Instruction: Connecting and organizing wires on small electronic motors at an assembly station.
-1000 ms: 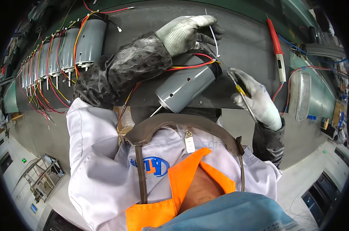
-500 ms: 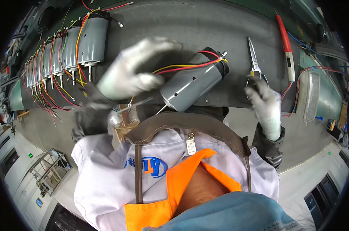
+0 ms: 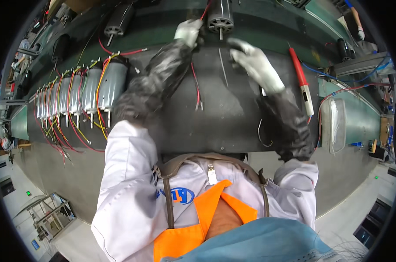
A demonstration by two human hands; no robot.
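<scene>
At the far centre stands a grey motor [image 3: 220,19], its shaft end and vented face toward me. My left hand [image 3: 188,34], in a whitish glove, is closed on red wires beside the motor's left side. The loose ends of red wires [image 3: 195,81] show on the mat below that hand. My right hand [image 3: 255,63], gloved too and blurred, is to the right of the motor, its fingers apart and holding nothing. Beneath my right forearm lie scissors, mostly hidden, with one handle loop [image 3: 264,133] showing.
Left on the dark mat [image 3: 224,122] is a row of several grey motors [image 3: 113,85] with coloured wires. Another motor [image 3: 119,21] lies behind them. To the right are a red-and-white pen-like tool [image 3: 300,78] on a cord and a clear plastic box [image 3: 336,122].
Both my hands have moved forward, and my view has shifted toward the far side. The motor that lay on the near mat is gone from there. My right hand has left the scissors.
</scene>
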